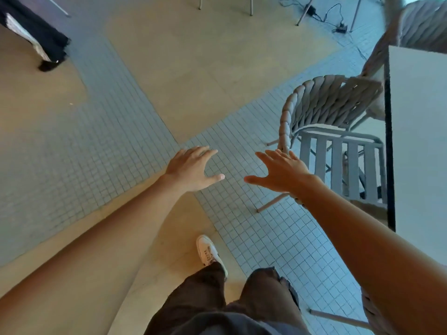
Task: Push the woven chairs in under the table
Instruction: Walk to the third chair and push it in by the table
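A woven chair (321,102) with a curved rope back and a slatted seat stands at the right, its seat partly under the white table (420,146). Both my arms reach forward over the floor. My left hand (191,169) hangs open, fingers spread, well left of the chair. My right hand (283,171) is open too, its fingertips close to the lower end of the chair's woven back; contact cannot be made out. A second woven chair (420,22) shows at the top right behind the table. Another woven edge (372,310) peeks out under my right forearm.
The floor is beige slabs crossed by bands of small blue tiles. Another person's dark trouser leg and shoe (48,54) stand at the top left. Metal chair legs (251,6) and a cable with a power block (341,26) lie at the top. My own legs and white shoe (208,250) are below.
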Action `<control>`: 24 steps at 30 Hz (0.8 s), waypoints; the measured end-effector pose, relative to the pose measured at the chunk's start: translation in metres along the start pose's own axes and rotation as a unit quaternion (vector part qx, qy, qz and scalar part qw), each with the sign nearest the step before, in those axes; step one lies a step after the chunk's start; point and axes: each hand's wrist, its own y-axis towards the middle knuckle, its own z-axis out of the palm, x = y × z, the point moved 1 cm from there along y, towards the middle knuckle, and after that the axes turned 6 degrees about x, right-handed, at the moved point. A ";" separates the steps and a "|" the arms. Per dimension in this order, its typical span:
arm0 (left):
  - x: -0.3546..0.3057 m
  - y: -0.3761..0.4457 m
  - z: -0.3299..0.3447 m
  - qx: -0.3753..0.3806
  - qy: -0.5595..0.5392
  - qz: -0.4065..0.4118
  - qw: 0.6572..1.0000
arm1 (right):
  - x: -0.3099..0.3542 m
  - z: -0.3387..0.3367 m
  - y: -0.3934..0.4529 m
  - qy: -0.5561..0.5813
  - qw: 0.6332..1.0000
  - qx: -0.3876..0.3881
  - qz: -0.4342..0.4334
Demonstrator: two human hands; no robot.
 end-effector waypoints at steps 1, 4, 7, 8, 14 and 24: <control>0.012 0.009 -0.006 0.002 0.007 0.006 1.000 | 0.003 -0.005 0.008 0.005 1.000 -0.002 0.006; 0.041 0.035 -0.023 0.013 0.021 0.025 0.999 | 0.012 -0.020 0.032 0.025 0.999 -0.013 0.027; 0.062 0.062 -0.040 0.009 0.025 0.043 0.999 | 0.013 -0.035 0.053 0.041 0.998 -0.015 0.040; 0.068 0.072 -0.046 0.009 0.028 0.048 0.998 | 0.012 -0.041 0.061 0.045 0.998 -0.015 0.042; 0.092 0.145 -0.077 0.021 0.050 0.074 0.996 | -0.011 -0.067 0.112 0.062 0.995 -0.031 0.075; 0.094 0.320 -0.142 0.032 0.068 0.114 0.991 | -0.093 -0.136 0.221 0.110 0.985 -0.038 0.128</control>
